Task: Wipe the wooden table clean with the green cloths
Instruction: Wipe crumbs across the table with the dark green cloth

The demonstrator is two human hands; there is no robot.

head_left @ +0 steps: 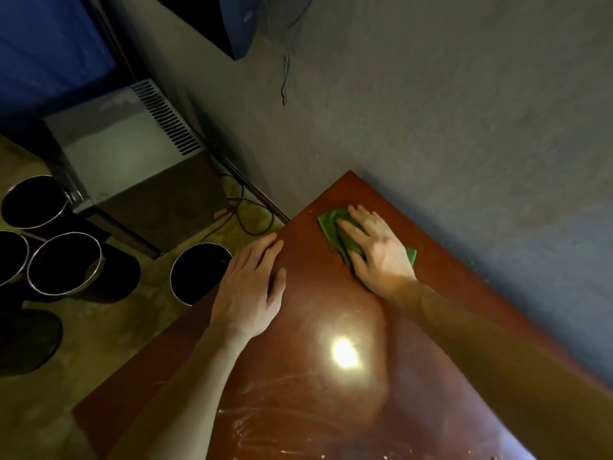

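A reddish-brown wooden table [315, 376] fills the lower right of the head view, its far corner against a grey wall. One green cloth [330, 224] lies near that corner. My right hand [374, 247] presses flat on the cloth with fingers spread and straight, covering most of it. My left hand [252, 287] rests flat on the table's left edge, fingers straight, holding nothing. Pale smears and streaks show on the near part of the tabletop, around a bright lamp reflection.
Several dark round metal-rimmed bins [199, 272] stand on the floor left of the table. A grey vented box-shaped unit [132, 161] sits beyond them, with cables [245, 210] on the floor beside it. The grey wall [464, 127] borders the table's right edge.
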